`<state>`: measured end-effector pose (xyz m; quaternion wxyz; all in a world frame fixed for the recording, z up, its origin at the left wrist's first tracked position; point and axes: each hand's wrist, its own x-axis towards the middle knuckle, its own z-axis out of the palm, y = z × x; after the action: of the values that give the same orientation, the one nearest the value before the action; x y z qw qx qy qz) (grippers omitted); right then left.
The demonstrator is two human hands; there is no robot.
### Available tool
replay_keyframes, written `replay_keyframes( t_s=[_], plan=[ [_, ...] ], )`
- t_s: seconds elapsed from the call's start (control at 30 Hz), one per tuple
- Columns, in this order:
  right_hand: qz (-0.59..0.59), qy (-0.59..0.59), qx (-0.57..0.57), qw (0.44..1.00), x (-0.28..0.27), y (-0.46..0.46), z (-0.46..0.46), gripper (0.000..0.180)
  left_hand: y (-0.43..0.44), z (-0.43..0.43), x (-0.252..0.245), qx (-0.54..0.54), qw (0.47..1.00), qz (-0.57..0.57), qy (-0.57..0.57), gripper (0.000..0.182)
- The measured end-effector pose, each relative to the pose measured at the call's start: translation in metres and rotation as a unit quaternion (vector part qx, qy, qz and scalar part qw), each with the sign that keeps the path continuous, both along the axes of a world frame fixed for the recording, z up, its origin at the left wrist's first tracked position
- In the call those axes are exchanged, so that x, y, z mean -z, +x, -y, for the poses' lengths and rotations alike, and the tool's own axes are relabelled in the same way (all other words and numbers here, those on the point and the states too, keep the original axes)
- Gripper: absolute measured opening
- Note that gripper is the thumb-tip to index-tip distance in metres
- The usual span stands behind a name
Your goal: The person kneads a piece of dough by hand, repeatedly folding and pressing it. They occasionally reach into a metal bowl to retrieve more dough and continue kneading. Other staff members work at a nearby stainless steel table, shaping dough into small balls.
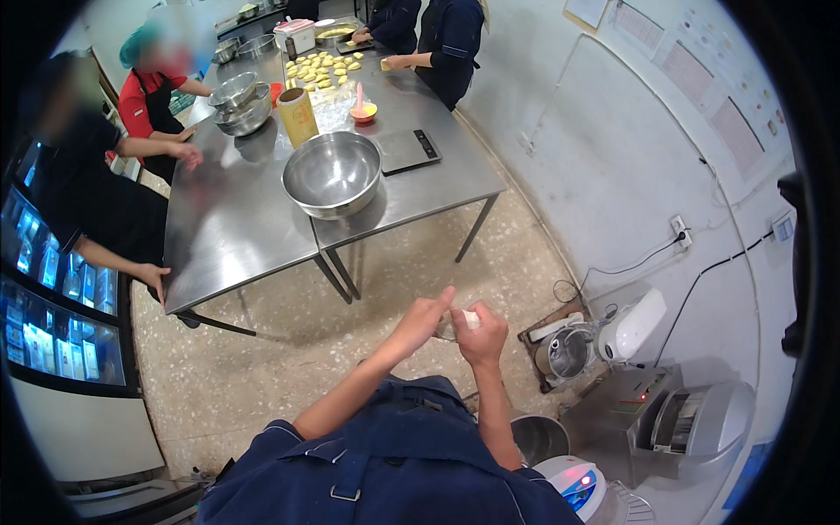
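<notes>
In front of my apron, above the speckled floor, my two hands are close together. My right hand [482,335] grips a small whitish lump [471,319], partly covered by the thumb and fingers. My left hand [423,325] is beside it, thumb raised, and seems to hold a small see-through item [445,331] between the hands. What that item is cannot be made out. Beyond my hands stands a steel table [243,223] bearing a large steel mixing bowl [333,174] and a flat digital scale [408,151].
Several yellow dough pieces [319,69] lie farther up the table, past a yellow cylinder [297,117] and nested bowls [241,108]. A person [98,164] touches the table's left corner. Right of me stand a tilted stand mixer [630,325] and a larger steel machine [623,413].
</notes>
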<state>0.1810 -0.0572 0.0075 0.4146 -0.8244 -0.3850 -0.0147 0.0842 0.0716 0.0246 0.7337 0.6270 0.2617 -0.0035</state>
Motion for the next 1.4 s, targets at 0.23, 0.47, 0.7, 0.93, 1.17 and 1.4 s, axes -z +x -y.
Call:
replay_keyframes(
  t_s=[0.23, 0.47, 0.7, 0.93, 1.17, 1.4],
  plan=[
    [0.083, -0.043, 0.027, 0.995, -0.007, -0.009, -0.008, 0.020, 0.019, 0.038, 0.037, -0.055, 0.993, 0.048, 0.095, 0.071],
    [-0.022, -0.009, -0.056, 0.998, 0.001, -0.021, -0.010, 0.027, 0.021, 0.032, 0.039, -0.136, 0.912, 0.096, -0.374, 0.094],
    [-0.059, 0.066, -0.045, 0.995, 0.004, -0.024, -0.019, 0.075, 0.025, 0.025, 0.041, -0.092, 0.887, 0.131, -0.434, 0.081],
    [-0.042, 0.040, -0.037, 0.998, -0.013, -0.030, -0.021, 0.095, 0.019, 0.002, 0.065, -0.086, 0.994, -0.002, 0.065, 0.077],
    [-0.005, 0.089, -0.156, 0.984, -0.002, -0.026, -0.014, 0.081, 0.019, 0.004, 0.043, -0.168, 0.949, 0.076, -0.257, 0.088],
    [-0.237, 0.221, -0.037, 0.945, 0.004, 0.013, -0.004, 0.043, -0.018, 0.003, 0.013, 0.071, 0.918, 0.184, -0.343, 0.081]
  ],
)
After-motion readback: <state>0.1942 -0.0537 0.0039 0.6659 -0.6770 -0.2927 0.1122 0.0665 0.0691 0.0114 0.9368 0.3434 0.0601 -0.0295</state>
